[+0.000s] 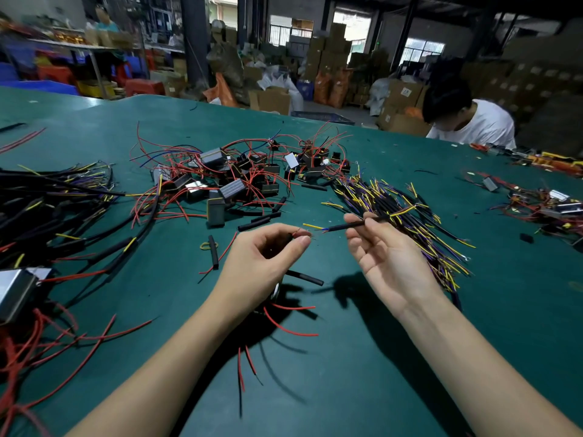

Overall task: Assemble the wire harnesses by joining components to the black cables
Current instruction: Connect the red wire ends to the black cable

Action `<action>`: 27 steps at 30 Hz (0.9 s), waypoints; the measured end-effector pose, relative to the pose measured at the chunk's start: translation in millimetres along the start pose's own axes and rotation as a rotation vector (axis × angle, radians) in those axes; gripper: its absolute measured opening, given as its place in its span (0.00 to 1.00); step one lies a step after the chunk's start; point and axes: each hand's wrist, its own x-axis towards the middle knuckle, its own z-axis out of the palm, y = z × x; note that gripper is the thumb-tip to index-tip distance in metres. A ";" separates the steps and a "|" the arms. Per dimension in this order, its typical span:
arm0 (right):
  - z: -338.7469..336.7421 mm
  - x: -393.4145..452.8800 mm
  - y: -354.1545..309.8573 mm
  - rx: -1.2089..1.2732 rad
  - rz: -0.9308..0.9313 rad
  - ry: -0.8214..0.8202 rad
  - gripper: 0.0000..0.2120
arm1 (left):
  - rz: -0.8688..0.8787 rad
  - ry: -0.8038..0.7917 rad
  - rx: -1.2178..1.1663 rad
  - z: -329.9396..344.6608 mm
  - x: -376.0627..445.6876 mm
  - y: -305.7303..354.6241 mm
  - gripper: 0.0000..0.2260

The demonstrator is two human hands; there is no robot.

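Both forearms bare, no sleeves, rings or gloves.

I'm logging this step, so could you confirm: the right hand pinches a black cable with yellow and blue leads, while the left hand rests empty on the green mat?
Not quite: in the head view the left hand is not empty; it pinches a red wire end. The right hand does pinch the black cable above the green mat.

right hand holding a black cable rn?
Yes, the right hand pinches a black cable between thumb and fingers, with its yellow and blue wire ends pointing toward the left hand.
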 end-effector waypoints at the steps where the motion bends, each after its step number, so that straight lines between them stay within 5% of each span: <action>1: -0.3 -0.4 1.0 -0.005 0.001 -0.001 0.08 | 0.005 0.006 0.009 0.0 -0.2 0.6 0.03; 27: -3.0 -10.3 8.5 -0.175 -0.062 -0.082 0.06 | 0.050 0.166 -0.024 0.8 3.0 -7.9 0.03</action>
